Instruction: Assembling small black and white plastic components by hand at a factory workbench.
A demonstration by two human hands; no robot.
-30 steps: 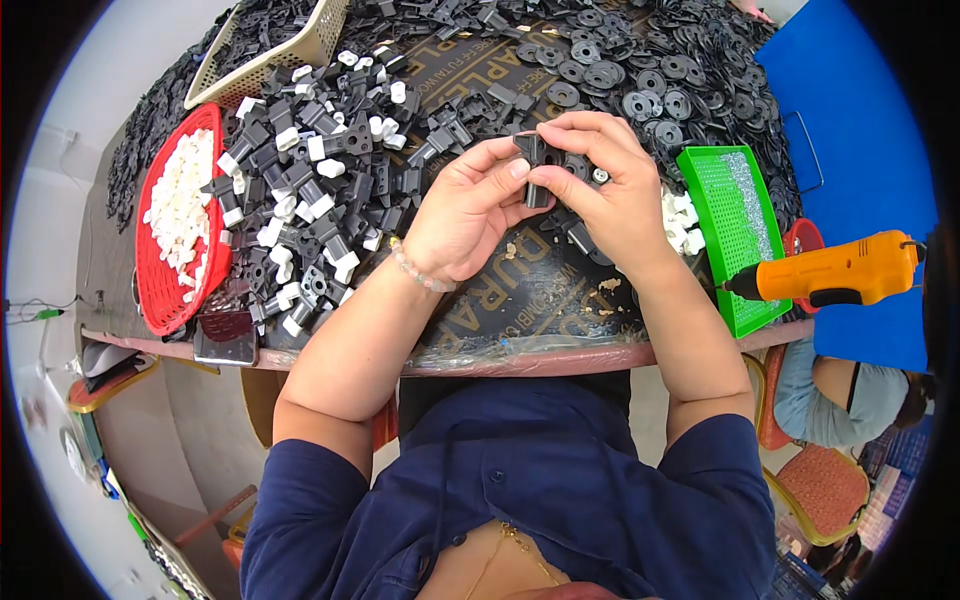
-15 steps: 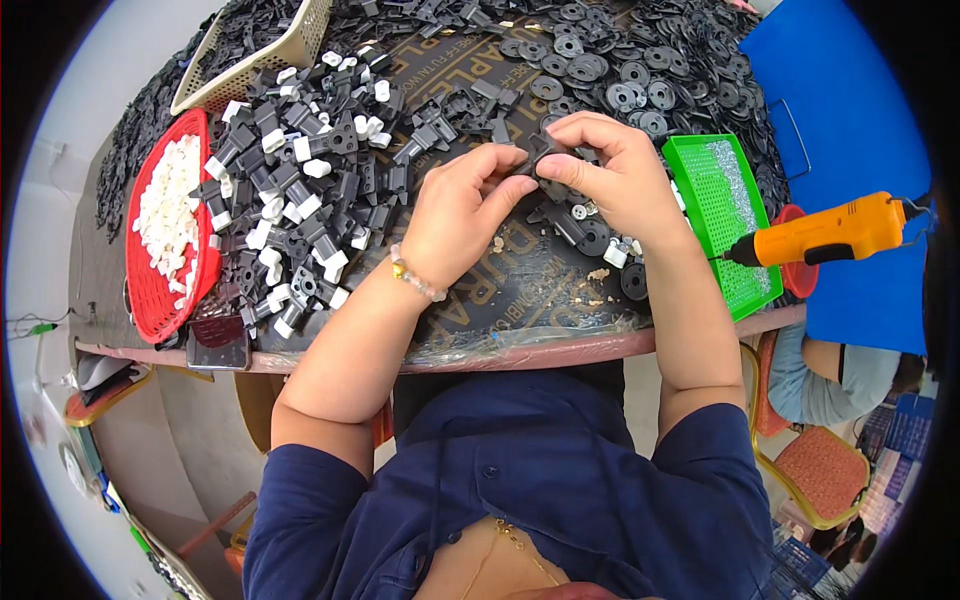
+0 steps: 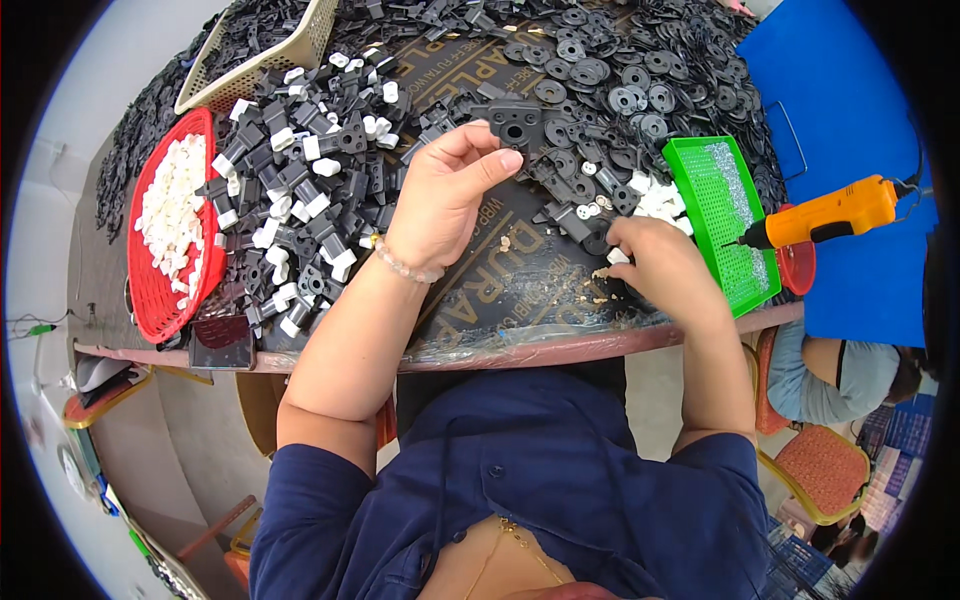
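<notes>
My left hand (image 3: 448, 195) pinches a flat black plastic bracket (image 3: 516, 124) with a round hole, raised over the table. My right hand (image 3: 655, 262) is low at the table, its fingers curled down among small parts. A white plastic piece (image 3: 618, 257) shows between its thumb and fingers. Whatever else lies under these fingers is hidden. Just beyond them is a black socket-shaped part (image 3: 570, 222) beside a black disc. Small white round pieces (image 3: 590, 208) lie near it, and a heap of white pieces (image 3: 660, 200) sits against the green tray.
A red basket (image 3: 137, 290) of white pieces stands left, beside piled black parts with white caps (image 3: 300, 190). Black discs (image 3: 640, 90) cover the far right. A green tray (image 3: 690, 160) holds small metal bits; an orange electric screwdriver (image 3: 840, 212) hangs over it. A beige basket (image 3: 320, 40) sits far left.
My right hand has left the black bracket and moved right and nearer, down to the small parts. My left hand keeps the bracket, which now shows its holed face.
</notes>
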